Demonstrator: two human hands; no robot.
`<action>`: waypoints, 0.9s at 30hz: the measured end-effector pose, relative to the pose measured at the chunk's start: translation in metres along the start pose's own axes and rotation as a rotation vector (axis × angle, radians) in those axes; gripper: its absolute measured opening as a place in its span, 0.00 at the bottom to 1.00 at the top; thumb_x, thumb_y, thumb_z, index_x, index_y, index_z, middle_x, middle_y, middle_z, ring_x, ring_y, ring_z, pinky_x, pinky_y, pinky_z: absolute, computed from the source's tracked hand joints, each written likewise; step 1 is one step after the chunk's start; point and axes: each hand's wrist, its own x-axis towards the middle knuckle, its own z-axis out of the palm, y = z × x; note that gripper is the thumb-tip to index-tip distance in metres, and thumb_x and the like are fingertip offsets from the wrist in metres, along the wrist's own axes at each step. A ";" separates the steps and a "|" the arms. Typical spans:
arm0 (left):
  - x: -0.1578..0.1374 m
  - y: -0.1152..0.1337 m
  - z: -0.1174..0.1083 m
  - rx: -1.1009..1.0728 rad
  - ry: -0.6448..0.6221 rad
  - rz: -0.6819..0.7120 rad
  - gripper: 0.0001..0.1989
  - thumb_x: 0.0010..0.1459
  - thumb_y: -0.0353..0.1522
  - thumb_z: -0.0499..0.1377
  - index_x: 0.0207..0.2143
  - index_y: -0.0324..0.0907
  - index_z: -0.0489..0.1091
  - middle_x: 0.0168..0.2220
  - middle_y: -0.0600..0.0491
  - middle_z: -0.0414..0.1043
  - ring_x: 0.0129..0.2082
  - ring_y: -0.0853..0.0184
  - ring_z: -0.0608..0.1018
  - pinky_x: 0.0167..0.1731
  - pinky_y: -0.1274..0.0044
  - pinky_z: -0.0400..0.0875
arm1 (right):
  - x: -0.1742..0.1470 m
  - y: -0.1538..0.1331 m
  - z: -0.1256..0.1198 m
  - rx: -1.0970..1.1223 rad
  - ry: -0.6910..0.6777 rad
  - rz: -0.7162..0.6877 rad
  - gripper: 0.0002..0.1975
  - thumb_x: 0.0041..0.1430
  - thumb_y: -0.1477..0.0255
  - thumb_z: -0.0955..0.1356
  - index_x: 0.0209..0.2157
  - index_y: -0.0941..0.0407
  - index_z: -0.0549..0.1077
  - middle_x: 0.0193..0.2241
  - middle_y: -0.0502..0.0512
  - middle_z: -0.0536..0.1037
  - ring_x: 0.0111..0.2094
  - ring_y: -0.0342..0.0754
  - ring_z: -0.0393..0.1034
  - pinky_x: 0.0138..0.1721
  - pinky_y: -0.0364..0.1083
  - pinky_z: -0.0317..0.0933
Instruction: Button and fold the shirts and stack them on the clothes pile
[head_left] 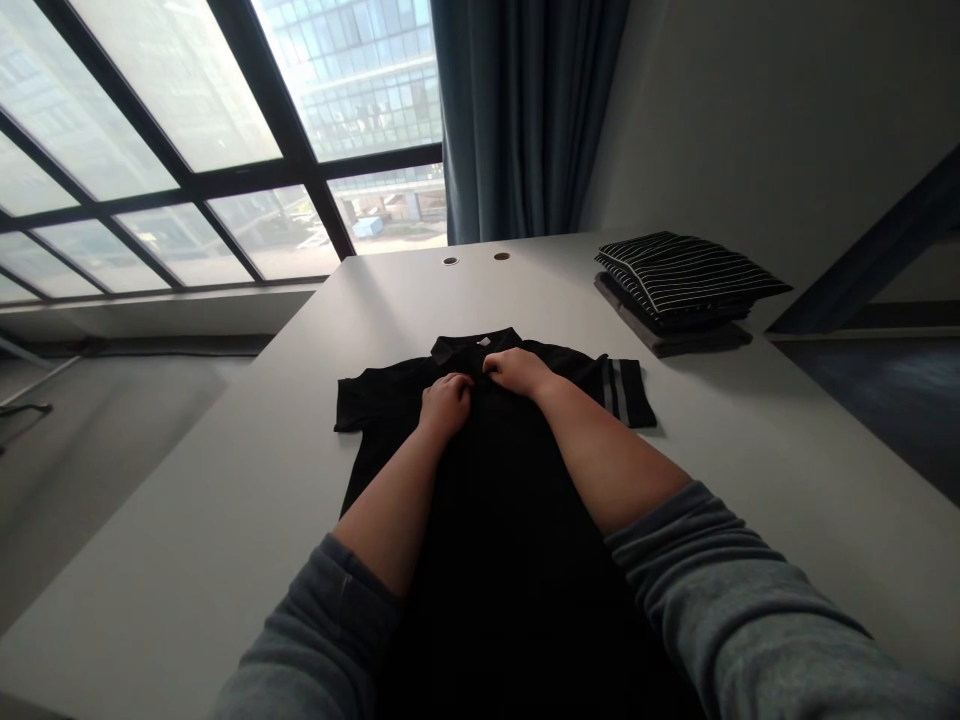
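Observation:
A black polo shirt [510,500] lies spread out on the white table, its collar [480,345] at the far end. Grey stripes mark its right-hand sleeve [626,390]; the other sleeve [360,400] points left. My left hand [448,402] is closed with curled fingers on the shirt front just below the collar. Facing it across a small gap, my right hand [517,370] pinches the cloth at the neck opening. The fingertips of both hands are partly hidden, and the dark cloth hides the buttons.
Folded dark clothes [679,285], with a white-striped piece on top, are stacked at the table's right rear. Two round cable holes [502,257] lie near the far edge of the white table [247,500]. Behind are a blue curtain [517,120] and large windows [360,80].

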 end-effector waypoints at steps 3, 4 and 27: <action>0.003 0.001 -0.001 0.048 -0.018 -0.045 0.15 0.66 0.30 0.57 0.51 0.50 0.78 0.59 0.52 0.76 0.60 0.55 0.74 0.60 0.62 0.66 | -0.004 -0.005 -0.007 -0.001 0.039 -0.015 0.09 0.60 0.74 0.71 0.40 0.51 0.82 0.36 0.52 0.82 0.36 0.48 0.74 0.36 0.44 0.60; 0.006 0.002 -0.002 0.060 -0.031 -0.075 0.16 0.67 0.32 0.56 0.53 0.51 0.77 0.60 0.52 0.75 0.61 0.54 0.74 0.60 0.62 0.67 | -0.005 -0.007 -0.008 0.000 0.058 -0.031 0.09 0.60 0.74 0.70 0.40 0.51 0.82 0.37 0.52 0.81 0.36 0.47 0.73 0.35 0.43 0.60; 0.040 0.005 0.003 0.256 0.004 0.010 0.07 0.67 0.35 0.58 0.40 0.50 0.78 0.44 0.51 0.77 0.42 0.60 0.79 0.40 0.72 0.67 | 0.006 0.016 0.017 0.185 0.160 -0.193 0.07 0.60 0.76 0.73 0.38 0.53 0.84 0.39 0.53 0.74 0.40 0.46 0.72 0.46 0.45 0.66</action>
